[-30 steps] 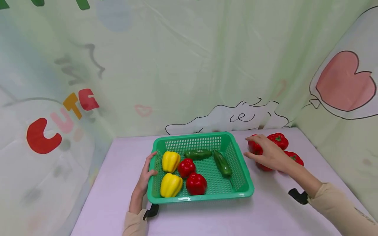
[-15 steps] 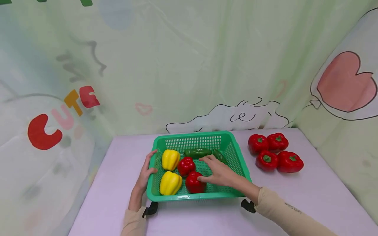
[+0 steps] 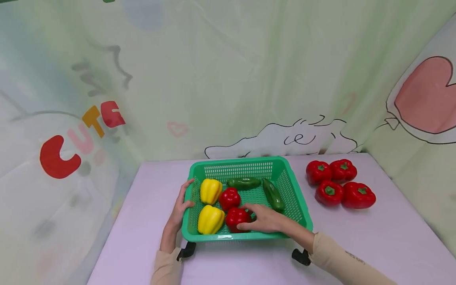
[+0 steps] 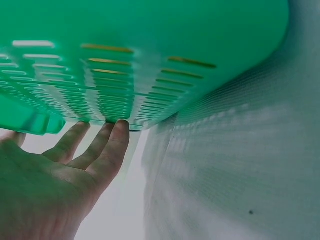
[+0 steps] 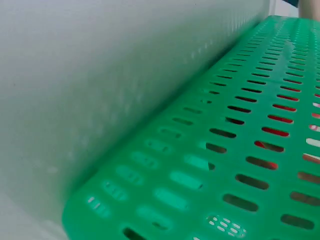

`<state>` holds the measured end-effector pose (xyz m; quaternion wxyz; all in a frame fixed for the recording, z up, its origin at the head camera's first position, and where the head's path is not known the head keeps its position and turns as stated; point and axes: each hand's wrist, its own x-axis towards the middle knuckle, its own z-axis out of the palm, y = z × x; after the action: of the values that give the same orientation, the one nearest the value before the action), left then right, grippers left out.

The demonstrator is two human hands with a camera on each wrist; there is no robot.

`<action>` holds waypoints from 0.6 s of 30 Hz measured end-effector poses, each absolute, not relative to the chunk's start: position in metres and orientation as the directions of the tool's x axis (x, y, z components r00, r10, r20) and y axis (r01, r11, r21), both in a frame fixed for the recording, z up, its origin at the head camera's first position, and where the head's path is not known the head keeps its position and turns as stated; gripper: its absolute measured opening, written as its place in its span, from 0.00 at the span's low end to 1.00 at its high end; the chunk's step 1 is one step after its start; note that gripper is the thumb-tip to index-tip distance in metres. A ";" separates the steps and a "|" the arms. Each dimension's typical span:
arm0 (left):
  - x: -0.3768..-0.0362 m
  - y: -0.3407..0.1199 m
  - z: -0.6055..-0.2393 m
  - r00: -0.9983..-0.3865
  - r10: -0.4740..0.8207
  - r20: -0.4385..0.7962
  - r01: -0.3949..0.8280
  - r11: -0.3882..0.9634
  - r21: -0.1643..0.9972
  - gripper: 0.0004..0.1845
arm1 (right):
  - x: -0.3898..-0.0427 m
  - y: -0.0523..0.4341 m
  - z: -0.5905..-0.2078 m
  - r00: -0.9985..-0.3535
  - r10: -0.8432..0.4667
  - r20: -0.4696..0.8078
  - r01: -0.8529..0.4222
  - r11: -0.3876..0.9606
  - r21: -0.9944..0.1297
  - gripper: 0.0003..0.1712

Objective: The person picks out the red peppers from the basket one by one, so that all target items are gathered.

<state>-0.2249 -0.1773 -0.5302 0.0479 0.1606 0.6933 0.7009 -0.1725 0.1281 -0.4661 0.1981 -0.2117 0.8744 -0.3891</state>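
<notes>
A green slotted basket (image 3: 246, 161) stands mid-table. Inside lie two yellow peppers (image 3: 211, 190), two red peppers and two long green peppers (image 3: 273, 194). My right hand (image 3: 261, 217) is inside the basket, its fingers and thumb curled round the front red pepper (image 3: 236, 217). The other red pepper (image 3: 229, 198) lies just behind it. My left hand (image 3: 181, 202) rests on the basket's left wall; the left wrist view shows its straight fingers (image 4: 107, 145) touching the basket (image 4: 150, 50) from outside. The right wrist view shows only the basket wall (image 5: 240, 150), with red behind the slots.
Several red peppers (image 3: 338, 182) lie grouped on the pale purple table (image 3: 356, 245), right of the basket. A printed cloth backdrop closes in the table at the back and on both sides.
My right hand left the red peppers at the right, crossed into the basket and closed round the front red pepper. My left hand stayed on the basket's left wall.
</notes>
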 end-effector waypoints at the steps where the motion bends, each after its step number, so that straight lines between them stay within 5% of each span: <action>1: -0.226 -0.177 -0.530 -0.943 0.292 0.159 0.156 -0.033 0.987 0.42 | -0.172 0.128 -0.466 -0.830 -0.524 -0.190 -0.211 0.611 -0.763 0.35; 18: -0.226 -0.178 -0.529 -0.941 0.298 0.162 0.167 -0.011 0.986 0.41 | -0.171 0.133 -0.458 -0.893 -0.433 -0.123 -0.192 0.614 -0.765 0.30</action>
<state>-0.2262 -0.1775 -0.5291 0.0474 0.1656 0.7017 0.6913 -0.1708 0.1327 -0.4581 0.1495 -0.1763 0.8859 -0.4022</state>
